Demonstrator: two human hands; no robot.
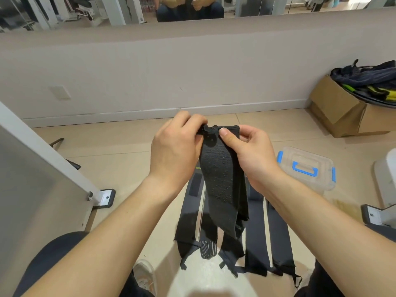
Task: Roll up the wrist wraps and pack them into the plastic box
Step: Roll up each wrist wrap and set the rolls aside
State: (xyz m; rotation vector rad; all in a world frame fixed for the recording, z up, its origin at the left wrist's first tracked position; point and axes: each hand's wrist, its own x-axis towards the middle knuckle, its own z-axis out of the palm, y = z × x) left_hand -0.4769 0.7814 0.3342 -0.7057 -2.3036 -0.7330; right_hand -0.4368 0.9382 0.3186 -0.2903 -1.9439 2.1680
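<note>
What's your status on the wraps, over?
Left hand and right hand pinch top end of black fabric wrist wrap, hanging unrolled. Clear plastic box with blue latches, lid on. Other wraps flat on floor.

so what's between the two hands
The top end of a black wrist wrap, pinched by the left hand and right hand; head view shows it.

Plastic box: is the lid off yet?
No, the plastic box has its clear, blue-handled lid sitting on top.
</note>
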